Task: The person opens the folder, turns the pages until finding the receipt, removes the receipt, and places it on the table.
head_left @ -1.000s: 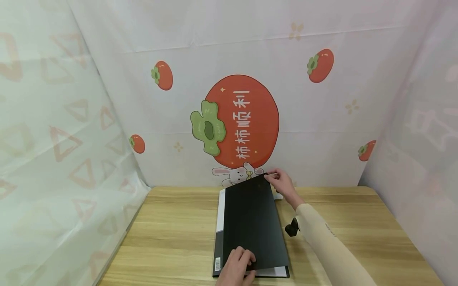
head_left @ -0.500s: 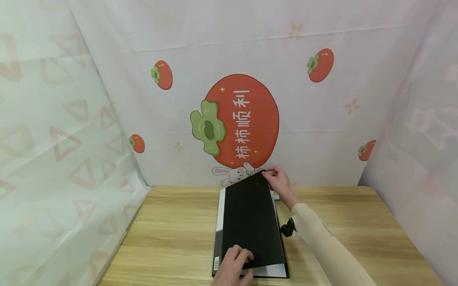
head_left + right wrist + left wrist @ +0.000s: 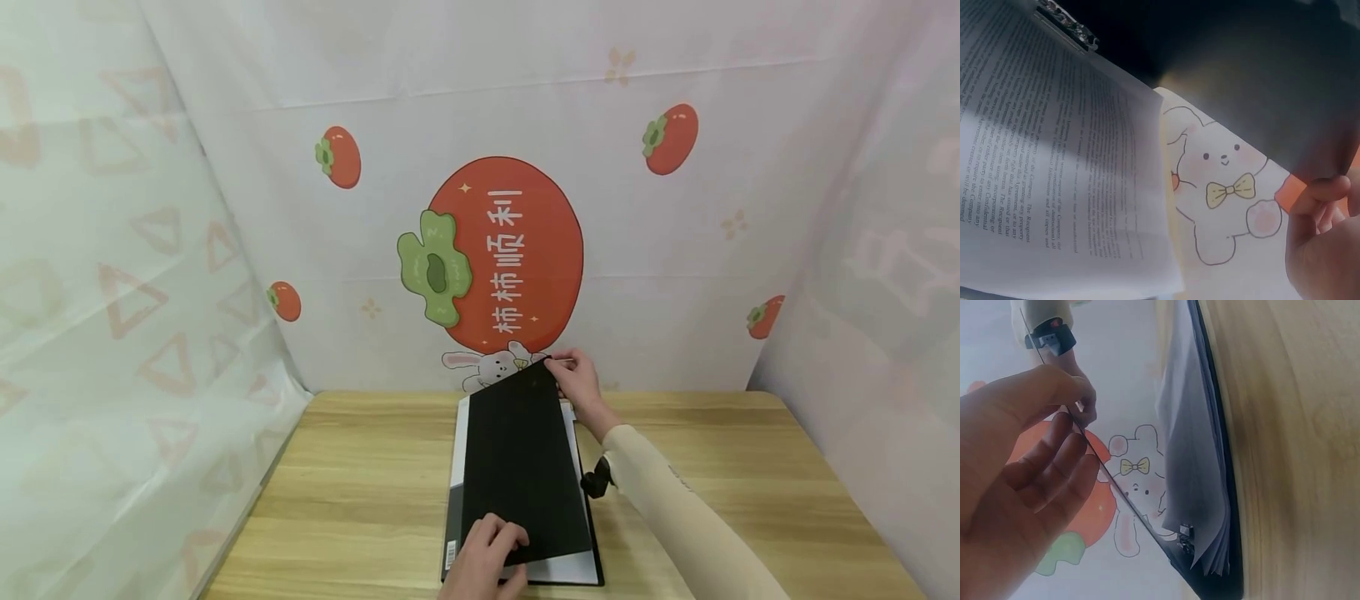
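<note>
A black clip folder [image 3: 521,471] lies on the table with its cover partly raised and tilted. At the cover's upper far corner, my right hand [image 3: 583,385] pinches the edge between thumb and fingers. My left hand [image 3: 1029,444] grips the cover's near edge, the thumb on one side and curled fingers on the other. Beneath the cover is a stack of printed papers [image 3: 1041,162], held by a metal clip [image 3: 1069,25] at the spine side. In the head view most of the papers are hidden under the cover.
The wooden table [image 3: 360,492] extends to both sides of the folder. A white cloth backdrop [image 3: 660,250] with persimmon and rabbit prints stands at the back, and patterned curtains [image 3: 135,350] hang at the sides. A black wrist-worn device [image 3: 597,477] sits by the right sleeve.
The cover has lifted further and swung leftwards, showing more white paper along the right side. Both hands have shifted slightly left with it.
</note>
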Motion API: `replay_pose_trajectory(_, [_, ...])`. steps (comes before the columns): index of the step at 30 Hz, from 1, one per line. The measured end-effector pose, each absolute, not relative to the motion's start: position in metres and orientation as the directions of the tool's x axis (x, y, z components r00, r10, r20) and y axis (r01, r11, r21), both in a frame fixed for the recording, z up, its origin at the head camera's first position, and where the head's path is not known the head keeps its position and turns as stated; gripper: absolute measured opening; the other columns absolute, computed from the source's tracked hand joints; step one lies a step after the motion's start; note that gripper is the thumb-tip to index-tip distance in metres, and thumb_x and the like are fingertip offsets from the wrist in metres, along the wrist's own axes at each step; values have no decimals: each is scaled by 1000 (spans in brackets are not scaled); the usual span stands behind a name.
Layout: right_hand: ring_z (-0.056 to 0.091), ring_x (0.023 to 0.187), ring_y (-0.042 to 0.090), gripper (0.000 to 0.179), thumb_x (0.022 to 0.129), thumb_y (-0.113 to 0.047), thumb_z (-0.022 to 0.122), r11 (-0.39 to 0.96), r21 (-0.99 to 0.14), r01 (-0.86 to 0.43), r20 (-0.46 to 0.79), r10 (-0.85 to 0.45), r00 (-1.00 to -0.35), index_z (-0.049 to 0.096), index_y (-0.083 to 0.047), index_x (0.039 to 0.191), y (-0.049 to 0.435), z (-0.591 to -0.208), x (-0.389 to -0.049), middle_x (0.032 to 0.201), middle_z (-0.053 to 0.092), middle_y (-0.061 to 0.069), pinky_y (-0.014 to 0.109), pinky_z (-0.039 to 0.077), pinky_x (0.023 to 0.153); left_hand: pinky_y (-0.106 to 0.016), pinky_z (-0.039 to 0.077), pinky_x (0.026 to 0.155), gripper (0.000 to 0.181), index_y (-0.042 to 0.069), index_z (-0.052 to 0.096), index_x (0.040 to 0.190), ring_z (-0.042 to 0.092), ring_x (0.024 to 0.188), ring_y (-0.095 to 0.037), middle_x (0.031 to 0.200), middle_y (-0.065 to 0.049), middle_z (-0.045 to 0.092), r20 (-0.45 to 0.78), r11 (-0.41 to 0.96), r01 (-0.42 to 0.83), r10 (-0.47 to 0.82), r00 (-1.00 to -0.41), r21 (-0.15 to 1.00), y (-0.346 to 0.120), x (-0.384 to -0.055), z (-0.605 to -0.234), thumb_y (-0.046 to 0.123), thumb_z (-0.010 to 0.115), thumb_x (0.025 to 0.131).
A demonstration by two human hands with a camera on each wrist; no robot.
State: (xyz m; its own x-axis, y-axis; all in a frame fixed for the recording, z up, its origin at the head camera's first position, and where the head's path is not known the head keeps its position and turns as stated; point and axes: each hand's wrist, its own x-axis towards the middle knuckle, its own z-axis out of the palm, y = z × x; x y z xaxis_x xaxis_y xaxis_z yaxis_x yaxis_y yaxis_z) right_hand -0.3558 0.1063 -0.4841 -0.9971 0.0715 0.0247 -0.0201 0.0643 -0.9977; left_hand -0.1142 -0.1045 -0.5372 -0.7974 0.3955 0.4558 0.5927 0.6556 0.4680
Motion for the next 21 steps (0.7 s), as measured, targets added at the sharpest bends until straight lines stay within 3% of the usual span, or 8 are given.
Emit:
replay_pose_trajectory(8, [54, 65, 15, 26, 104, -21, 66, 137, -990, -30, 46, 121, -992, 62, -3, 122, 98, -477, -354, 100, 67, 10, 27, 52, 58, -14, 41, 67, 28, 24, 66, 103, 42, 84, 1, 95, 15, 48, 450, 673, 590, 401, -797, 446, -102, -113, -530, 8, 81, 85])
replay_pose_trajectory(21, [56, 67, 19, 25, 103, -22, 69, 102, -994, -37, 46, 88, -995, 62, -5, 120, 91, -466, -355, 100, 66, 11, 28, 53, 58, -13, 44, 66, 29, 26, 68, 105, 46, 86, 0, 98, 15, 52, 469, 678, 594, 393, -791, 433, -96, -111, -516, 9, 82, 85])
